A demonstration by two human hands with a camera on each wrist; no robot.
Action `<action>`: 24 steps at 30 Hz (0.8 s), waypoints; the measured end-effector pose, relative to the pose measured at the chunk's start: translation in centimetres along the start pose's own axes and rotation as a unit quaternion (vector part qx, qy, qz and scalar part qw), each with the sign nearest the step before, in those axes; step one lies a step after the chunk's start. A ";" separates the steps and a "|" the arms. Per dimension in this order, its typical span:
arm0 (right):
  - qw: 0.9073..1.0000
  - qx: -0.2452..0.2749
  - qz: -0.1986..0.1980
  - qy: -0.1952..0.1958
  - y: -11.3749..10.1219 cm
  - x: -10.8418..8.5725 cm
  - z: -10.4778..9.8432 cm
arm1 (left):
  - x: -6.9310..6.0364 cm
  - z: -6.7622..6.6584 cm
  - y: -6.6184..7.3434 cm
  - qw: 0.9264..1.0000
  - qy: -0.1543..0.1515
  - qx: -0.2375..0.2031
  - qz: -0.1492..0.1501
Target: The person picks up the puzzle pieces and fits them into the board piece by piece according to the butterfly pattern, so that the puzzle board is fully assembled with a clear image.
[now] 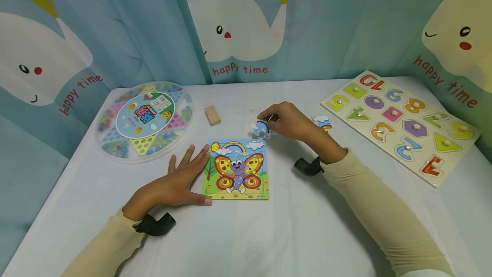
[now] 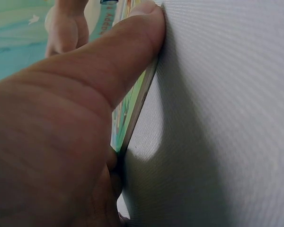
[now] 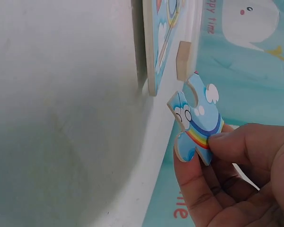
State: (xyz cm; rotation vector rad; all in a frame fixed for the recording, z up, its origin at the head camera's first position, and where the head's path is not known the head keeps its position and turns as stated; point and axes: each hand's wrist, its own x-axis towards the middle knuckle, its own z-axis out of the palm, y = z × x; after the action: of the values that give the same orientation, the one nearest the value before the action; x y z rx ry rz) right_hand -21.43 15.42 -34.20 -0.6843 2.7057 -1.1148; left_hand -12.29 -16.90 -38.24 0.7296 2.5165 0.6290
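Note:
In the head view a square butterfly puzzle board (image 1: 237, 170) lies flat on the table. My left hand (image 1: 180, 183) rests at its left side, fingers spread and straight, with the thumb at the lower left corner. Above the board's upper right corner, my right hand (image 1: 288, 121) pinches a blue jigsaw piece (image 3: 203, 116) between thumb and fingers. The right wrist view shows a rainbow, white clouds and part of a face with eyes on that piece. Another jigsaw piece (image 1: 322, 122) with a rainbow lies beyond the right wrist, partly hidden by the arm.
A small wooden block (image 1: 212, 115) lies behind the board. To the left is a round clear-lidded game box (image 1: 184, 140) with coloured beads. A number-and-shape peg board (image 1: 388, 114) lies at the right. A blue whale-print curtain (image 1: 153, 33) hangs behind the white table (image 1: 238, 238).

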 end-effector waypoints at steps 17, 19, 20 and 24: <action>0.999 0.022 -0.040 -0.001 -1.7 0.9 1.4 | 0.1 0.0 0.2 1.000 -0.004 0.002 -0.005; 0.999 0.022 -0.043 -0.005 -1.8 1.0 1.7 | 0.1 0.0 0.2 1.000 -0.004 0.002 -0.007; 0.999 0.022 -0.046 -0.008 -1.9 1.0 1.9 | 0.1 0.0 0.2 1.000 -0.004 0.003 -0.008; 0.998 0.022 -0.048 -0.019 -2.2 1.1 2.6 | 0.1 0.0 0.1 1.000 -0.003 0.004 -0.009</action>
State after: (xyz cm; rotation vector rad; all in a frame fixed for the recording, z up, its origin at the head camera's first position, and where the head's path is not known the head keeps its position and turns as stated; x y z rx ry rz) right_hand -20.84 11.93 -34.48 -0.8287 2.6325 -1.1665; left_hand -12.33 -16.71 -38.24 0.7092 2.5189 0.6086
